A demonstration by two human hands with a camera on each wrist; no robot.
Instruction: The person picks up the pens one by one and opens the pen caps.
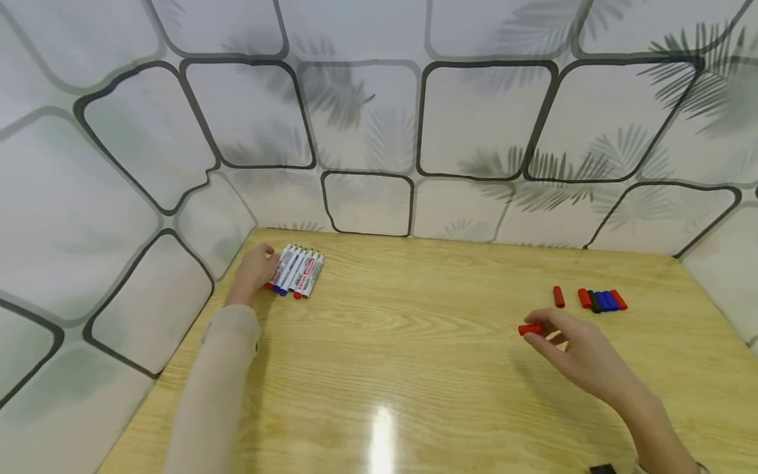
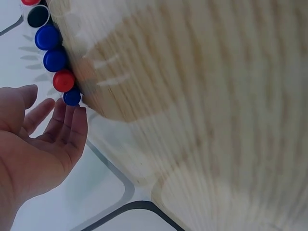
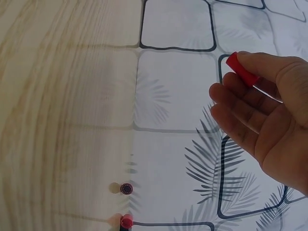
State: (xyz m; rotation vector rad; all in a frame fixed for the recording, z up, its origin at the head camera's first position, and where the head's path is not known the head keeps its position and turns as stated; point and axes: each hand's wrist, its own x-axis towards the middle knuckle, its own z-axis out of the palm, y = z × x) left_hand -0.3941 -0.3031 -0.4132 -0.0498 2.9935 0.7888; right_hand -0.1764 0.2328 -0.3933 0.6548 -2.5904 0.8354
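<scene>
On the left of the table lies a side-by-side row of white marker pens (image 1: 301, 271), their ends red, blue and black. My left hand (image 1: 254, 266) is at the row's left end. In the left wrist view, its fairly straight fingertips are right at the outermost blue-ended marker (image 2: 72, 96), while the thumb stands away from it. Over on the right side, my right hand (image 1: 583, 359) pinches a red marker cap (image 1: 530, 329) between thumb and fingers, above the tabletop. That cap (image 3: 243, 71) is tilted in the right wrist view.
Beyond the right hand, a lone red cap (image 1: 558, 297) lies left of a row of red, black and blue caps (image 1: 603, 301). The wood-grain table (image 1: 408, 316) meets a patterned wall (image 1: 367, 204) at its back. A dark object (image 1: 603, 469) shows at the bottom edge.
</scene>
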